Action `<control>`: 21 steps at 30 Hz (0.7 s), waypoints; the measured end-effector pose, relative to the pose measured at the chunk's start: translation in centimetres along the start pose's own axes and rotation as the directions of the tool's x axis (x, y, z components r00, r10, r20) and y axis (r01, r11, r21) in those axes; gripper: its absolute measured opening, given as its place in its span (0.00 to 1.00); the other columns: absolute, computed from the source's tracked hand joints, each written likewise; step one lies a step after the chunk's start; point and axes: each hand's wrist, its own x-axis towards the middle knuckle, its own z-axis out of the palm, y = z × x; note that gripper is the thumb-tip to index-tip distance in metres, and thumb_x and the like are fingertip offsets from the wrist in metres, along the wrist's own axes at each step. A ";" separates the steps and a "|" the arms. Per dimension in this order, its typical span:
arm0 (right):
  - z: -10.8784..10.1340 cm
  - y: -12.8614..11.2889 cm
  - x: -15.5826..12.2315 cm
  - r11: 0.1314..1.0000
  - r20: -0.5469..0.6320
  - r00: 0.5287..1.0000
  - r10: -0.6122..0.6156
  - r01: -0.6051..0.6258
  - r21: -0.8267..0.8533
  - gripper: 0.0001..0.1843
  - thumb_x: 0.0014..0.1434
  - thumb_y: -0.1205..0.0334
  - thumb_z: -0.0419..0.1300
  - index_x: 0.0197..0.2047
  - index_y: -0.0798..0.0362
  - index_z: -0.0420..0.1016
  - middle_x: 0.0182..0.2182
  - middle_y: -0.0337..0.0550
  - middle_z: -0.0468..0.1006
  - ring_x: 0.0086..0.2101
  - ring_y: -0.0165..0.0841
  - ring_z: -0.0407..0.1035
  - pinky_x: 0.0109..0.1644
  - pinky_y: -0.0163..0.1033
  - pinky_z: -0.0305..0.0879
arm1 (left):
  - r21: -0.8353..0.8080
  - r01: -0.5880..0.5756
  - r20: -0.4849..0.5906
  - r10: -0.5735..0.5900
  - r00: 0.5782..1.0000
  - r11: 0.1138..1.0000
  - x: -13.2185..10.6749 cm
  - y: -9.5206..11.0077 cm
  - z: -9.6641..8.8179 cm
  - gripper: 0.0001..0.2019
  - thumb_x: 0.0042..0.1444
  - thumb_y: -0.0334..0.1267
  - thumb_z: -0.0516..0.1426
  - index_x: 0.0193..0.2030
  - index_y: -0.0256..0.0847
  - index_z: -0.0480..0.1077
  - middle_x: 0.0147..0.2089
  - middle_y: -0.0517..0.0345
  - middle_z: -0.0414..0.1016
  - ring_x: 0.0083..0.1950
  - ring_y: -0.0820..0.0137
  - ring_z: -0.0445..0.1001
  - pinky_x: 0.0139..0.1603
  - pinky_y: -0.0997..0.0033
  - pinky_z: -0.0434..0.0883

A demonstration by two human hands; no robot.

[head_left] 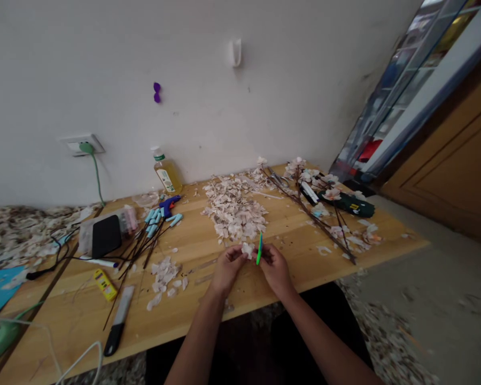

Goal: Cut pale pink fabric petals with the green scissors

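Between the fingers of my left hand point(229, 267) is a small pale flower point(247, 249), held just above the table's front half. My right hand point(276, 267) meets it from the other side, its fingers closed around a slim bright green stick-like tool point(260, 250) that stands nearly upright; its exact kind is not clear. Directly behind both hands lies a heap of pale petals point(234, 206). A smaller scatter of petals point(165, 274) rests on the wood to the left of my left hand.
On the left are a utility knife point(120, 321), a yellow box point(105, 284), a black phone point(106, 236), thin brown stems point(138, 240), a blue glue gun point(169, 205) and a bottle of yellow liquid point(167, 174). Flowering branches point(308, 211) and a dark green tool point(350, 204) lie right.
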 end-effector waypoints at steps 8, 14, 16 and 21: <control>0.2 0.1 -0.9 0.925 0.163 0.986 0.016 0.047 -0.378 0.25 0.56 0.49 0.63 0.55 0.49 0.70 0.30 0.41 0.77 0.32 0.37 0.73 0.36 0.40 0.68 | -0.465 -0.133 -0.315 -0.022 0.949 0.875 0.1 1.4 -0.6 0.19 0.36 0.31 0.73 0.34 0.39 0.71 0.32 0.62 0.77 0.33 0.75 0.77 0.41 0.75 0.73; 0.4 -0.8 -1.2 0.752 0.259 0.966 0.023 0.154 -0.641 0.21 0.55 0.51 0.64 0.51 0.48 0.73 0.38 0.44 0.81 0.35 0.39 0.74 0.39 0.42 0.67 | -0.477 -0.211 -0.338 0.044 0.940 0.853 0.2 1.8 -0.6 0.18 0.37 0.32 0.73 0.35 0.39 0.72 0.34 0.61 0.78 0.35 0.76 0.77 0.45 0.76 0.73; 0.5 -1.0 -1.3 0.734 0.273 0.962 0.000 0.186 -0.653 0.21 0.55 0.53 0.64 0.52 0.47 0.73 0.44 0.47 0.81 0.42 0.43 0.75 0.45 0.45 0.67 | -0.472 -0.202 -0.318 0.048 0.947 0.858 0.2 1.7 -0.6 0.17 0.36 0.33 0.73 0.33 0.39 0.73 0.33 0.61 0.79 0.36 0.75 0.77 0.46 0.76 0.73; 0.7 -0.8 -1.3 0.741 0.249 0.968 0.011 0.160 -0.653 0.21 0.56 0.54 0.63 0.53 0.46 0.73 0.48 0.48 0.80 0.47 0.45 0.74 0.50 0.47 0.68 | -0.433 -0.169 -0.290 0.041 0.956 0.886 0.1 1.3 -0.6 0.17 0.35 0.36 0.73 0.31 0.38 0.74 0.32 0.59 0.78 0.33 0.74 0.76 0.39 0.76 0.72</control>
